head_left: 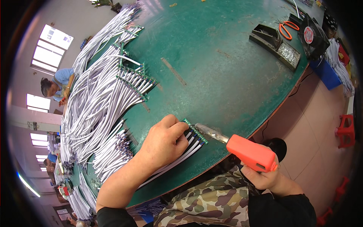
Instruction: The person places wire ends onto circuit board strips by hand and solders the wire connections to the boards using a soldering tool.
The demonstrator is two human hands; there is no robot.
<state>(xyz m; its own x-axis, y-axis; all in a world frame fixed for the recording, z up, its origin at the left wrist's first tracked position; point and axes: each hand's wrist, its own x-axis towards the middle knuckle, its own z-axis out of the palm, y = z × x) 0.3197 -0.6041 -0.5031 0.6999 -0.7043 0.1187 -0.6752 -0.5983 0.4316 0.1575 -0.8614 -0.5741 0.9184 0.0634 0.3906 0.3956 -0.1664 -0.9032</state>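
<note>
A red soldering gun (251,153) is gripped in my right hand (262,178), with the fingers wrapped round its handle. Its metal tip points left and meets a narrow green circuit board strip (196,132), or hovers just over it. Several white cables (191,149) run from that strip back toward the lower left, beneath my left hand. My left hand (164,142) is closed at the strip's far end, index finger and thumb drawn together. Whatever lies between those fingertips is hidden.
Piles of white cables (98,90), some joined to green strips, cover the table's left side. A black stand with a metal tray (278,47), orange-handled scissors (289,28) and a black fan (313,38) are at the far right. A red stool (345,131) stands beyond; a person (58,85) works at left.
</note>
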